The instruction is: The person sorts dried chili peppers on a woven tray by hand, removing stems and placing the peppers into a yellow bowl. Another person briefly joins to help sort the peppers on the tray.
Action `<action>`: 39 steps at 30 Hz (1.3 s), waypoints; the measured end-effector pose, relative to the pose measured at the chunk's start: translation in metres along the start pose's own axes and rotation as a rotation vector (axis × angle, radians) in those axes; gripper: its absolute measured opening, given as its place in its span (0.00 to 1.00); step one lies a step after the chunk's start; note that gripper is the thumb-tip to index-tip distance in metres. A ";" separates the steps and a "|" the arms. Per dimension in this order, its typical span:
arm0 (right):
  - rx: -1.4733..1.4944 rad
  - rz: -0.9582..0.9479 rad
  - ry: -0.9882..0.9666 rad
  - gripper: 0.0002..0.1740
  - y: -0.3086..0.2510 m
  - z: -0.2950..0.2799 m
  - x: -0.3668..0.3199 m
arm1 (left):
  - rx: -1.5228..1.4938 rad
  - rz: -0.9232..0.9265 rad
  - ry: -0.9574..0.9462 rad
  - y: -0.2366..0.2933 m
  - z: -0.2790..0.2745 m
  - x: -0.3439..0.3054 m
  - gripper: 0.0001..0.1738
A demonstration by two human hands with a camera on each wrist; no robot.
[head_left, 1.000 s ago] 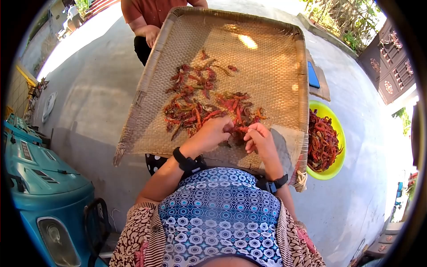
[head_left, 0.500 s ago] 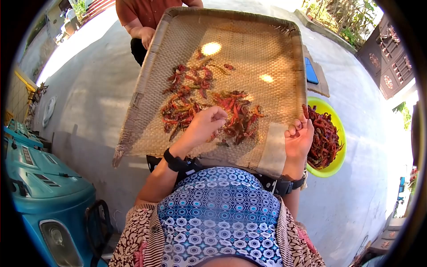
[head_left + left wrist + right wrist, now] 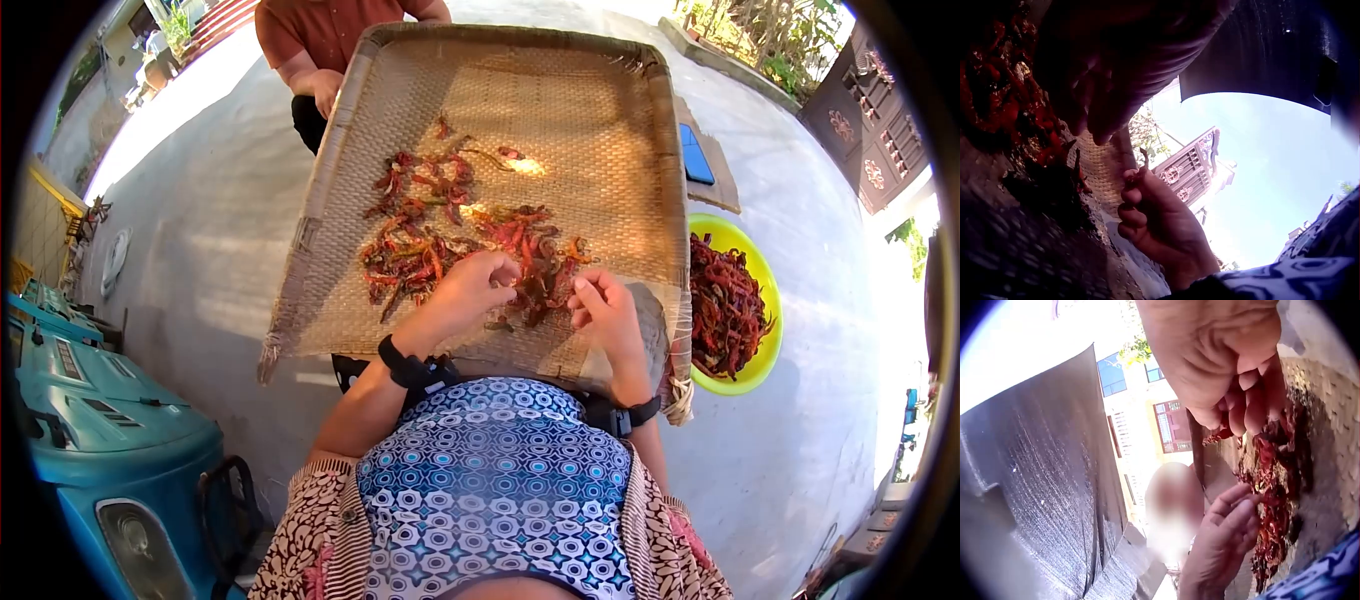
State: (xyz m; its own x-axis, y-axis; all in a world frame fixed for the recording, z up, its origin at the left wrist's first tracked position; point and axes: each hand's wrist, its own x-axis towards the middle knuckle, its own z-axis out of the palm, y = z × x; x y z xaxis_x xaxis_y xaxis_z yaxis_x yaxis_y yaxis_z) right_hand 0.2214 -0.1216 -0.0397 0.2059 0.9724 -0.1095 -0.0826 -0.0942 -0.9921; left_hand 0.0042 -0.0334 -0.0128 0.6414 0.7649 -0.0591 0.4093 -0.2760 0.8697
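Wrinkled red peppers (image 3: 405, 250) lie spread over a woven tray (image 3: 600, 130). My left hand (image 3: 468, 298) is over the near side of the heap, fingers curled; in the right wrist view this hand (image 3: 1219, 540) has a red pepper (image 3: 1260, 499) at its thumb and fingertips. Just to its right is my right hand (image 3: 612, 322), its thumb and fingers pinching a small pepper. The left wrist view shows the right hand (image 3: 1163, 228) with a thin curved stem (image 3: 1145, 157) sticking up from its fingertips. In the right wrist view a red pepper (image 3: 1222, 432) shows beside the right hand's fingers (image 3: 1254, 412).
A yellow-green basin (image 3: 768, 290) full of red peppers (image 3: 728, 310) stands right of the tray. Beyond it a blue flat object (image 3: 695, 155) lies on cardboard (image 3: 722, 185). A person in a rust-coloured shirt (image 3: 325, 35) is at the far left corner; a teal vehicle (image 3: 120, 430) stands left.
The right hand went out to the basin's edge, holding a pepper, and has come back beside the left hand. The left hand has shifted slightly right and down since half a second ago.
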 end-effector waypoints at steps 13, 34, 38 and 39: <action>-0.001 0.018 -0.142 0.18 -0.005 -0.013 -0.004 | -0.027 -0.045 -0.047 0.002 -0.006 -0.001 0.07; 0.157 0.169 -0.350 0.19 0.003 0.020 -0.006 | -0.365 -0.174 0.066 -0.013 0.006 0.003 0.18; 0.232 0.109 -0.264 0.19 -0.014 0.009 -0.013 | -0.219 -0.022 -0.035 -0.020 0.012 0.012 0.17; 0.247 0.078 -0.151 0.19 -0.021 0.005 -0.015 | -0.018 0.035 -0.011 -0.016 0.012 0.015 0.16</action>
State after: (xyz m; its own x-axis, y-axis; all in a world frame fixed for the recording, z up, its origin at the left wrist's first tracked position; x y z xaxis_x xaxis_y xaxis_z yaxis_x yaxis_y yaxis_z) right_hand 0.2153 -0.1331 -0.0165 0.0441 0.9867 -0.1563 -0.3307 -0.1332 -0.9343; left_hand 0.0155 -0.0245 -0.0337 0.6623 0.7484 -0.0340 0.3750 -0.2919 0.8799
